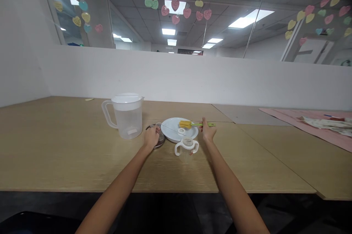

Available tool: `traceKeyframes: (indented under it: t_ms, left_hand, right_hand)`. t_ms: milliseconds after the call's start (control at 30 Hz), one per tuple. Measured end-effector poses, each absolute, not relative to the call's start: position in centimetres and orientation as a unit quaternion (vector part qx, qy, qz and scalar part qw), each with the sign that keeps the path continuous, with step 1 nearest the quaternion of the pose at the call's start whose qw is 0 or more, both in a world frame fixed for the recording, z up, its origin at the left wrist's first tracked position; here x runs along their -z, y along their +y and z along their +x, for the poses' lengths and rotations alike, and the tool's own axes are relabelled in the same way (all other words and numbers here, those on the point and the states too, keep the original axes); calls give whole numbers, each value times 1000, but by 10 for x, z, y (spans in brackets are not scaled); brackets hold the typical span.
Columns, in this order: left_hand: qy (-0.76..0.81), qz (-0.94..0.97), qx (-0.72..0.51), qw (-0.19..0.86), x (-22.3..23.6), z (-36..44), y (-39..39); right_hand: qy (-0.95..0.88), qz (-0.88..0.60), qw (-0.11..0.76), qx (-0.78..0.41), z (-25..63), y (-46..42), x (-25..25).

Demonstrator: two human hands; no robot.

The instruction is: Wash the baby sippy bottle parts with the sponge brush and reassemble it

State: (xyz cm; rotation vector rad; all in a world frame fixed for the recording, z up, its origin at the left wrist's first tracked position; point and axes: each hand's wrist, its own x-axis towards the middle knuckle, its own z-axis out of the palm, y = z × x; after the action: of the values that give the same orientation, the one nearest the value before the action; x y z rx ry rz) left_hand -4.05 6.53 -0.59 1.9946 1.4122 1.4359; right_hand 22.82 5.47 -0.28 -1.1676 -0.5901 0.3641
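My left hand (pixel 151 135) is closed over a small clear cap-like piece (pixel 158 127) that sits on a dark round lid (pixel 160 142) just left of a white plate (pixel 172 129). My right hand (pixel 206 131) pinches the green handle of a bottle brush (pixel 189 124) whose yellow sponge head lies on the plate. A small white ring (pixel 181 131) also rests on the plate. A clear baby bottle with two white handles (pixel 186 146) stands upright in front of the plate, between my hands.
A clear plastic jug with a white lid (pixel 125 116) stands left of my left hand. A pink cloth with crumpled fabric (pixel 316 124) lies far right. A low white partition (pixel 192 76) runs behind the wooden table (pixel 68 153).
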Motion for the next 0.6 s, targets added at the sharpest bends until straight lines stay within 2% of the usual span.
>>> traceKeyframes:
  t_ms: [267,600]
  left_hand:
    - [492,753,-436,-2,-5,-35,52]
    - [396,846,-357,-28,-4,-26,45]
  right_hand:
    - [-316,-600,731,-71,224,49,2]
    - [-352,-599,716,-66,223,48,5]
